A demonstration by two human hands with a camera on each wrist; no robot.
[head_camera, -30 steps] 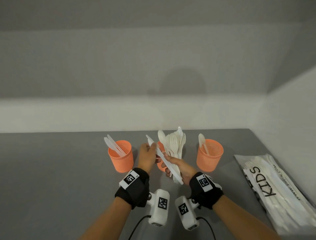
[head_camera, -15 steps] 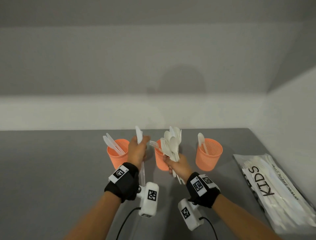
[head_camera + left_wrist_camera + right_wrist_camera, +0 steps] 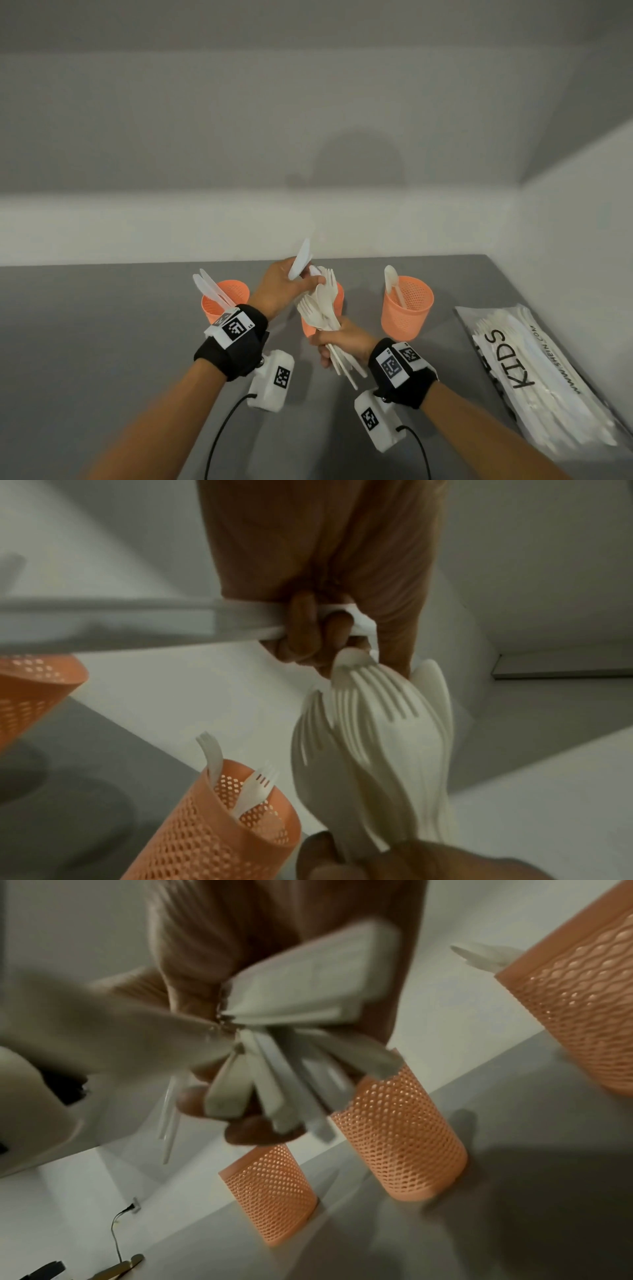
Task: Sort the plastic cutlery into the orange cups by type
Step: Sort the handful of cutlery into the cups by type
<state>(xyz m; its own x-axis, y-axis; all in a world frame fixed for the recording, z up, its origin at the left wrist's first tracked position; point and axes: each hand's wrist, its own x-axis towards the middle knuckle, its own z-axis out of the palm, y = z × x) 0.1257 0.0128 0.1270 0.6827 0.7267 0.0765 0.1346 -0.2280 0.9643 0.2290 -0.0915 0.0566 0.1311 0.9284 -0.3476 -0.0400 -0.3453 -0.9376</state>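
Note:
My left hand grips a white plastic knife, blade pointing up, and its fingertips touch the top of the cutlery bundle. In the left wrist view the left hand curls round the knife handle beside the bundle's fork heads. My right hand grips that bundle of forks and spoons by the handles. Three orange mesh cups stand in a row. The left cup holds knives, the middle cup holds forks, and the right cup holds a spoon.
A clear bag printed KIDS, with more white cutlery in it, lies at the right edge of the grey table. White walls close the back and right side. Camera cables hang under both wrists.
My left hand drew a knife out of the bundle, carried it left toward the knife cup, and has now come back right to the bundle, still holding it. The right hand lowered the bundle slightly.

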